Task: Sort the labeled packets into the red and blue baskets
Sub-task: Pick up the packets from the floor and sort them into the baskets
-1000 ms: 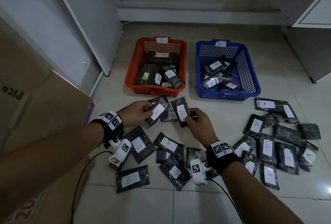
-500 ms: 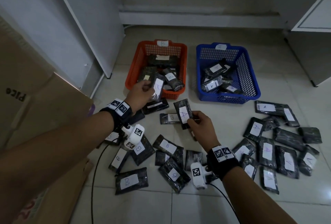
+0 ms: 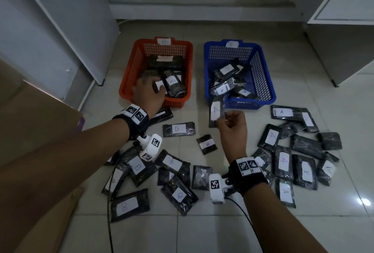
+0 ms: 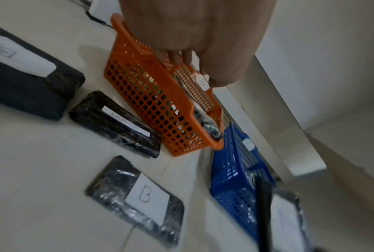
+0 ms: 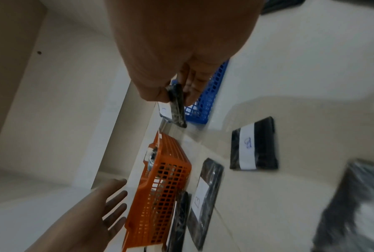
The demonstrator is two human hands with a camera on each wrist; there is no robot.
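Observation:
The red basket (image 3: 129,74) and the blue basket (image 3: 269,83) stand side by side on the tiled floor, both holding black packets with white labels. My left hand (image 3: 149,93) hovers over the red basket's near end. In the right wrist view its fingers (image 5: 112,204) are straight and spread, holding nothing. A labelled packet (image 3: 159,85) lies in the basket just beyond its fingertips. My right hand (image 3: 222,119) pinches a black packet marked A (image 3: 215,111) upright, just in front of the blue basket's near wall (image 5: 205,102).
Packets marked B (image 3: 172,162) are scattered on the floor by my left forearm; packets marked A (image 3: 283,159) are piled at the right. One labelled EXCEPTION (image 4: 117,124) lies against the red basket. A cardboard box (image 3: 30,121) stands left, white cabinets (image 3: 344,50) behind.
My left hand carried its packet forward from above the floor pile to the red basket and let go of it. My right hand moved its A packet forward and right to the blue basket's front.

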